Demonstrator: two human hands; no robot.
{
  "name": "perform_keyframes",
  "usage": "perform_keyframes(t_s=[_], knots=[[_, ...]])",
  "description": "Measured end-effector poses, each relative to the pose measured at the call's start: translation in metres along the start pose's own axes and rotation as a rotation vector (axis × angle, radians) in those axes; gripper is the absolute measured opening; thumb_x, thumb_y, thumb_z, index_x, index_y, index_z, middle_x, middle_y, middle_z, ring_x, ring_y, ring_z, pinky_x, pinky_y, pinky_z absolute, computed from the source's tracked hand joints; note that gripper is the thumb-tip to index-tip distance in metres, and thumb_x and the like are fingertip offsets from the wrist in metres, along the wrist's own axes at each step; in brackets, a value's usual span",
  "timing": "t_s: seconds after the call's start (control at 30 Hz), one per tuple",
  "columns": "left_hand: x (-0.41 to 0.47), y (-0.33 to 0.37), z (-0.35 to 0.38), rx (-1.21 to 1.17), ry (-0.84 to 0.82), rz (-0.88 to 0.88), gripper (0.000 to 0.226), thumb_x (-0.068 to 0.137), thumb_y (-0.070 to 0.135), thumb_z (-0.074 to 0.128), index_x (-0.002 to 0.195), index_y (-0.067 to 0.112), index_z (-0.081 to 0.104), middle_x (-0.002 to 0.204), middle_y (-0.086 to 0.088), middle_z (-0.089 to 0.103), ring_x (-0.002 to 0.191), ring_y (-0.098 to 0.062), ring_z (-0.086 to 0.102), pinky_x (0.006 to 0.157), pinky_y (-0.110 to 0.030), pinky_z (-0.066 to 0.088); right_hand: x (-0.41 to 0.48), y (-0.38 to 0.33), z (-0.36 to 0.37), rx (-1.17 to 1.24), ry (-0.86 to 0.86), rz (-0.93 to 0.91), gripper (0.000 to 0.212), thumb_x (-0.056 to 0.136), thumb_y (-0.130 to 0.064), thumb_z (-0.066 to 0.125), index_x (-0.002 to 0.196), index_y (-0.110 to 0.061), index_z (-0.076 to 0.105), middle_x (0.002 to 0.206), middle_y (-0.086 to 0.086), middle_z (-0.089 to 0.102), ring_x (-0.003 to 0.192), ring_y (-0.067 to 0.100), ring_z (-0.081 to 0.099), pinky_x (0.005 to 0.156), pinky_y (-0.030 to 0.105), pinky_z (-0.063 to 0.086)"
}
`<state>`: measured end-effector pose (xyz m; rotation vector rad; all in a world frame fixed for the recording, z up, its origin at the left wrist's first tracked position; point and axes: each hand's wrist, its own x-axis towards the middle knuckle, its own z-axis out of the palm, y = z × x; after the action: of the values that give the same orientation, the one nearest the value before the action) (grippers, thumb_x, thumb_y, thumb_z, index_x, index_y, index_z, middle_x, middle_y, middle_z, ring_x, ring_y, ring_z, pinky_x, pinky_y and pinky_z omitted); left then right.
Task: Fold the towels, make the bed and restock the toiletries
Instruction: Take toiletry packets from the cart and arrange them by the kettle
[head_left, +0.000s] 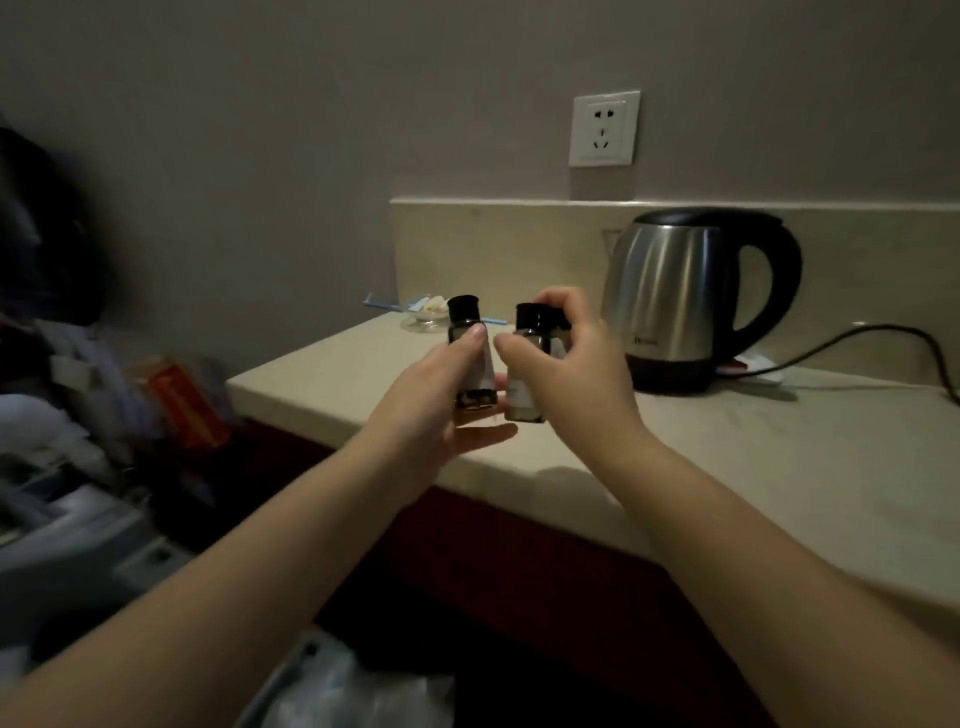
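Restocking under way: left hand (441, 395) and right hand (566, 364) each grasp a small black-capped clear toiletry bottle (470, 353), (527, 374), unplaced above beige stone countertop (727, 457).

Dim light. Plain grey wall (260, 130) with white socket (604, 129). Beige stone counter (779, 457) with low backsplash (493, 244), dark red front below (519, 545). Cluttered pile at left (78, 374).

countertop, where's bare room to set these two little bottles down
The widest bare patch of the countertop is the near stretch in front of the kettle, running right along the front edge. A smaller one lies at the left corner, short of the glass dish. It is crowded behind and right of the kettle, where its cord trails.
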<state>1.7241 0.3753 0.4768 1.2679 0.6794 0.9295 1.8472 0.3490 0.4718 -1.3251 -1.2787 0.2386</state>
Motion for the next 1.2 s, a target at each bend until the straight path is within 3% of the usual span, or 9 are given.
perform_keyframes(t_s=[0.13,0.3,0.4,0.5,0.57,0.63,0.77,1.0,1.2], knots=[[-0.126,-0.042,0.024,-0.095,0.049,0.011,0.041,0.099,0.031,0.042,0.123,0.000,0.052,0.108,-0.017,0.065,0.085,-0.018,0.068,0.064,-0.033,0.057,-0.133,-0.017,-0.004,0.103,0.071,0.023,0.027,0.084,-0.038,0.063,0.104,-0.034,0.045,0.104,-0.007,0.048,0.082,-0.010,0.050,0.065,0.001,0.037],[-0.278,-0.071,0.017,-0.096,0.150,-0.119,0.045,0.080,0.028,0.061,0.119,0.005,0.052,0.099,-0.009,0.069,0.089,-0.019,0.069,0.065,-0.027,0.055,-0.273,-0.053,0.001,0.175,-0.065,0.166,0.028,0.093,-0.042,0.050,0.120,-0.038,0.045,0.116,-0.012,0.037,0.098,0.004,0.050,0.073,0.010,0.039],[-0.356,-0.067,-0.023,-0.022,0.265,-0.091,0.040,0.080,0.019,0.065,0.117,0.010,0.054,0.104,-0.011,0.069,0.097,-0.028,0.067,0.073,-0.033,0.056,-0.329,-0.102,0.027,0.257,-0.240,0.166,0.045,0.093,-0.046,0.046,0.135,-0.049,0.030,0.127,-0.021,0.030,0.113,-0.009,0.035,0.082,0.001,0.030],[-0.421,-0.052,-0.068,-0.046,0.420,-0.037,0.044,0.074,0.019,0.069,0.114,0.008,0.057,0.104,-0.014,0.069,0.095,-0.027,0.068,0.071,-0.030,0.055,-0.372,-0.152,0.065,0.336,-0.373,0.089,0.048,0.094,-0.042,0.047,0.134,-0.051,0.020,0.132,-0.026,0.028,0.111,-0.024,0.028,0.086,-0.006,0.025],[-0.462,-0.042,-0.101,-0.090,0.527,0.007,0.044,0.069,0.020,0.070,0.110,0.008,0.059,0.101,-0.014,0.070,0.093,-0.027,0.069,0.070,-0.031,0.056,-0.399,-0.184,0.097,0.388,-0.463,0.085,0.052,0.095,-0.040,0.048,0.141,-0.045,0.024,0.135,-0.023,0.033,0.118,-0.016,0.033,0.093,0.003,0.031],[-0.507,-0.032,-0.139,-0.127,0.657,0.052,0.039,0.068,0.018,0.067,0.106,0.009,0.060,0.096,-0.011,0.072,0.088,-0.024,0.070,0.067,-0.031,0.058,-0.429,-0.215,0.134,0.429,-0.541,0.088,0.052,0.097,-0.039,0.046,0.145,-0.039,0.025,0.140,-0.016,0.039,0.124,-0.001,0.041,0.100,0.022,0.040],[-0.604,-0.024,-0.239,-0.203,0.892,0.089,0.036,0.069,0.015,0.061,0.105,0.012,0.060,0.091,-0.008,0.073,0.082,-0.020,0.071,0.069,-0.036,0.060,-0.499,-0.280,0.243,0.466,-0.694,0.078,0.049,0.091,-0.047,0.038,0.139,-0.045,0.028,0.133,0.001,0.051,0.119,0.020,0.052,0.098,0.044,0.047],[-0.742,-0.004,-0.432,-0.230,1.158,0.058,0.050,0.068,0.014,0.064,0.117,0.009,0.057,0.104,-0.014,0.071,0.091,-0.025,0.070,0.073,-0.036,0.060,-0.597,-0.387,0.440,0.489,-0.901,0.047,0.046,0.095,-0.035,0.047,0.139,-0.037,0.035,0.139,-0.008,0.047,0.123,0.011,0.049,0.103,0.041,0.044],[-0.701,0.012,-0.560,-0.310,1.063,0.081,0.050,0.068,0.013,0.065,0.118,0.010,0.057,0.104,-0.012,0.071,0.094,-0.025,0.069,0.084,-0.041,0.056,-0.564,-0.399,0.542,0.436,-0.835,0.024,0.035,0.092,-0.037,0.049,0.105,-0.067,0.039,0.113,-0.033,0.052,0.106,0.011,0.060,0.089,0.043,0.052]])
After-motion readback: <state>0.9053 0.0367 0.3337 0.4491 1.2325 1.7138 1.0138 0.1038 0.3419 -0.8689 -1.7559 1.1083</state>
